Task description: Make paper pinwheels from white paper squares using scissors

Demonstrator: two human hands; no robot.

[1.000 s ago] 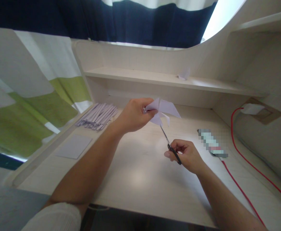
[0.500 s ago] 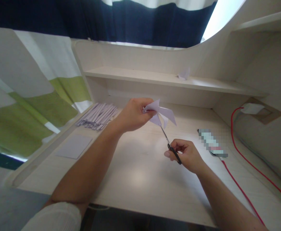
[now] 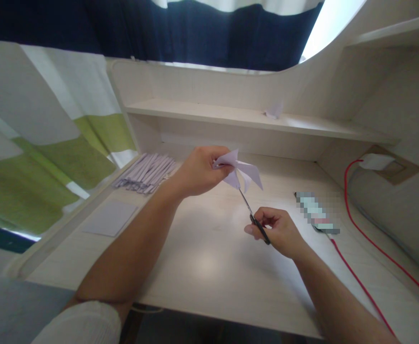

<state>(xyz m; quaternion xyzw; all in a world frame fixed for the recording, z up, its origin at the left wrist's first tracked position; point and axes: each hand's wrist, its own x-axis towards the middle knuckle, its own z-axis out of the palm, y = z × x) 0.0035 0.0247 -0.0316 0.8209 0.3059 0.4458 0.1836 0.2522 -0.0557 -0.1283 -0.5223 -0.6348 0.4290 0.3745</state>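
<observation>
- The left hand has its thumb and fingers pinched together on a pale lilac-white folded paper piece, raised above the desk, with loose flaps fanning beyond the fingertips.
- The right hand, below and to the right of that pinch, grips slim metal scissors with black handles; the blade tips reach the paper's lower edge.
- Over the last second, the flap right of the left fingers has dropped and drawn inward, while both hands stayed nearly put; that suggests the blades are working on the paper, though how deep they cut is unclear.
- Left of the left fingers lie a heap of narrow pale paper strips and, nearer the body, a flat white rectangular sheet.
</observation>
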